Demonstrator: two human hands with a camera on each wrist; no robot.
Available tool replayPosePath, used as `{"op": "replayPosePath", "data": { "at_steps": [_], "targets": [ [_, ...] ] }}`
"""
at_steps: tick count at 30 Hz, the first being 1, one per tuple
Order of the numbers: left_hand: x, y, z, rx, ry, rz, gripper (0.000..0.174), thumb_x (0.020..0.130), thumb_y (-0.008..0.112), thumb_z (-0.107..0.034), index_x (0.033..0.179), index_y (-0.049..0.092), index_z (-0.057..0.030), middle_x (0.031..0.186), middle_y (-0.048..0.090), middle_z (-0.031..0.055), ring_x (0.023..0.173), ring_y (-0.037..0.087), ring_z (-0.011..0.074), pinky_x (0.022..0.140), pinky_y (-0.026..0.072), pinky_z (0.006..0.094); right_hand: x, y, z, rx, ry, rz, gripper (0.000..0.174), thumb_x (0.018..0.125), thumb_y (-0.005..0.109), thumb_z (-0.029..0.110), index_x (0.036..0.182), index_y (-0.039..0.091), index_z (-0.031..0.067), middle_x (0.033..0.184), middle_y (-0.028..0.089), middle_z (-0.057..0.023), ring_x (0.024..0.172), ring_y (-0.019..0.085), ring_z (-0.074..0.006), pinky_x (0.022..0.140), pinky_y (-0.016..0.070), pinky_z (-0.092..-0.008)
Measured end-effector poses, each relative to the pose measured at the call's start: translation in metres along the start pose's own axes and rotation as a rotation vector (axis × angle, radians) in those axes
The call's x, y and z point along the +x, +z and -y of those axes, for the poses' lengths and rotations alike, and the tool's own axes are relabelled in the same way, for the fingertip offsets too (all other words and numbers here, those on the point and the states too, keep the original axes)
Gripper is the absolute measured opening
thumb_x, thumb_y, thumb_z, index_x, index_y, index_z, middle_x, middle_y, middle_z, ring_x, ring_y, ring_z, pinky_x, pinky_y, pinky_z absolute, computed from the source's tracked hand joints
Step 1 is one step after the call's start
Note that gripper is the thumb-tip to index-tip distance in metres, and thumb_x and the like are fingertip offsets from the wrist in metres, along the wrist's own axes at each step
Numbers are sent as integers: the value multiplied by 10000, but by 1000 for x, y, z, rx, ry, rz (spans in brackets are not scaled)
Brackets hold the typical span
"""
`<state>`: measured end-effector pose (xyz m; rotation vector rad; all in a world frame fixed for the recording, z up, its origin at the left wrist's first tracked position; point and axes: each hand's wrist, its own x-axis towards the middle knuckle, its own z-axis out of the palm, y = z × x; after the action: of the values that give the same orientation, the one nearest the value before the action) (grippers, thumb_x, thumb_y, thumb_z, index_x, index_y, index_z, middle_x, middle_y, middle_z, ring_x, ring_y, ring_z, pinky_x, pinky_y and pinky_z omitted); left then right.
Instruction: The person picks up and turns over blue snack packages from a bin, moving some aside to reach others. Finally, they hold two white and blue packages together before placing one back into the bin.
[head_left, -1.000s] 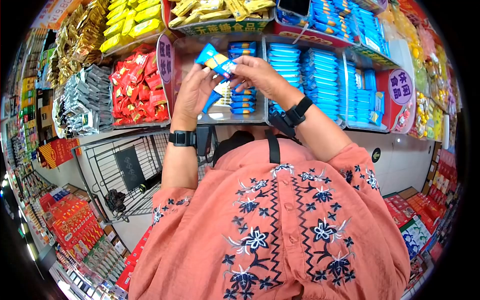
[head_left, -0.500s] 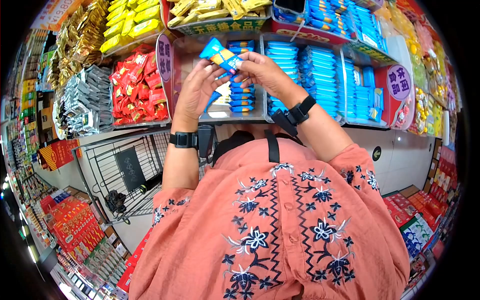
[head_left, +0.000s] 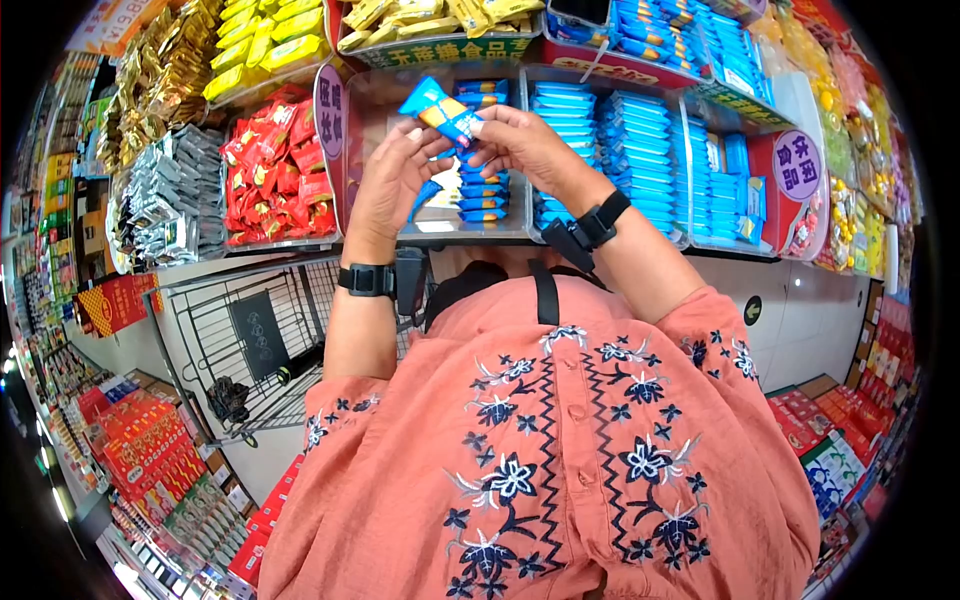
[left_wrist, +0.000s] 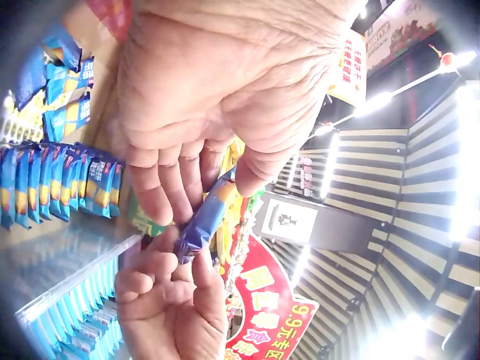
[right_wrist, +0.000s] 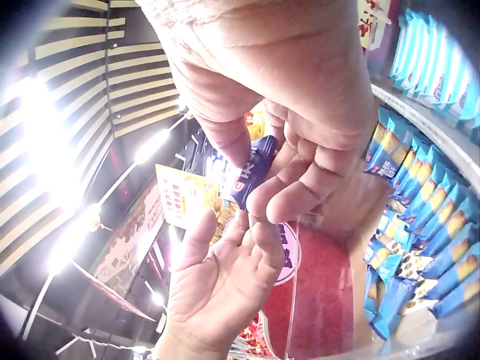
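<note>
A blue biscuit packet (head_left: 440,110) with a yellow-orange picture is held up over a clear bin (head_left: 440,232). At its lower right end, my right hand (head_left: 525,145) pinches it between thumb and fingers, the pinch (right_wrist: 251,161) showing close up in the right wrist view. My left hand (head_left: 388,185) is palm-up around the other end, thumb and fingertips at the wrapper. In the left wrist view, the packet (left_wrist: 206,217) slants between both hands. Below, similar blue packets (head_left: 484,195) are stacked in the bin, partly hidden by the hands.
Red packets (head_left: 280,170) fill the bin at left, with silver packets (head_left: 170,195) beyond. Upright blue packets (head_left: 637,150) stand in bins at right. Yellow packs (head_left: 440,15) lie on the shelf above. A shopping cart (head_left: 230,340) stands below left.
Over the first half second the packet tilted steeper, its left end rising and shifting slightly right. Since then the packet and both hands look nearly still.
</note>
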<state>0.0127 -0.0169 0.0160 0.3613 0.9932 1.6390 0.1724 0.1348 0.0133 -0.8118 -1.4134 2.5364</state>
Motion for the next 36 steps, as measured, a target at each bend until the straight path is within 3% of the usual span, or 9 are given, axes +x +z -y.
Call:
{"op": "replayPosePath", "data": {
  "at_steps": [9, 25, 28, 34, 36],
  "targets": [
    [5, 6, 16, 159, 22, -45, 430, 977, 615, -162, 1359, 489, -8, 1256, 622, 103, 1112, 615, 187, 933, 513, 352, 4, -4, -11, 118, 36, 46, 387, 976, 646, 260, 1251, 529, 15, 1095, 672, -132, 925, 718, -227, 782, 611, -351],
    [17, 13, 20, 165, -25, -67, 427, 960, 640, -105, 1347, 499, 9, 1192, 645, 117, 1041, 647, 188, 893, 538, 332, 4, -12, -15, 82, 46, 53, 362, 995, 626, 302, 1208, 528, 26, 1124, 685, -183, 936, 724, -235, 774, 612, -338],
    [18, 12, 20, 193, -32, -60, 399, 979, 606, -124, 1347, 506, -7, 1229, 634, 114, 1082, 638, 216, 959, 510, 382, 4, -12, -15, 79, 38, 51, 355, 998, 622, 301, 1203, 526, 28, 1122, 684, -187, 936, 724, -233, 774, 612, -338],
    [24, 7, 20, 141, -64, -81, 389, 982, 600, -135, 1336, 507, -2, 1210, 639, 105, 1078, 637, 209, 968, 510, 378, 7, -13, -15, 71, 39, 44, 332, 1000, 621, 299, 1172, 525, 32, 1113, 685, -188, 929, 724, -232, 772, 612, -335],
    [25, 9, 19, 134, -54, -100, 376, 980, 604, -150, 1313, 531, 8, 1183, 653, 104, 1041, 646, 187, 917, 527, 356, 8, -13, -15, 71, 44, 42, 325, 1000, 621, 297, 1163, 524, 34, 1113, 684, -189, 924, 725, -233, 771, 612, -334]
  ]
}}
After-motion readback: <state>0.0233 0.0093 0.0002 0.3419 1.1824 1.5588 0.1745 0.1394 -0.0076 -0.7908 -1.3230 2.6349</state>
